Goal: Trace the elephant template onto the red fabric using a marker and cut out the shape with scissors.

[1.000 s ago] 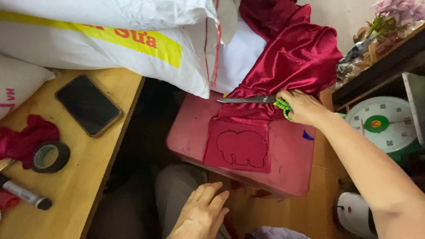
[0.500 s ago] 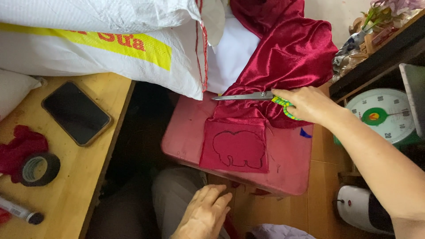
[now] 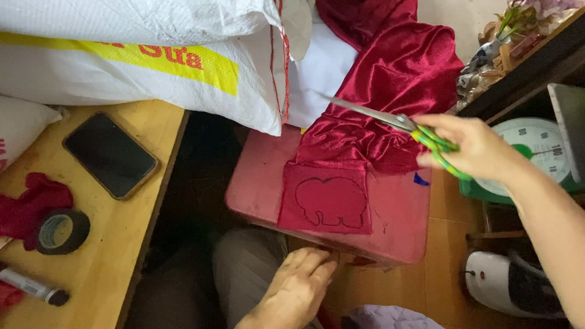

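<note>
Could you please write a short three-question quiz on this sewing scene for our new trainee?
1. True or false: the right hand holds the green-handled scissors above the dark red fabric.
2. Where does the left hand rest?
A. on the phone
B. at the near edge of the red stool
C. on the scale
3. Fill in: the outline drawn on the flat fabric piece is in ____ ink or pencil.

Key:
1. True.
2. B; the black phone lies untouched on the wooden table, beside the tape roll.
3. Dark.
</note>
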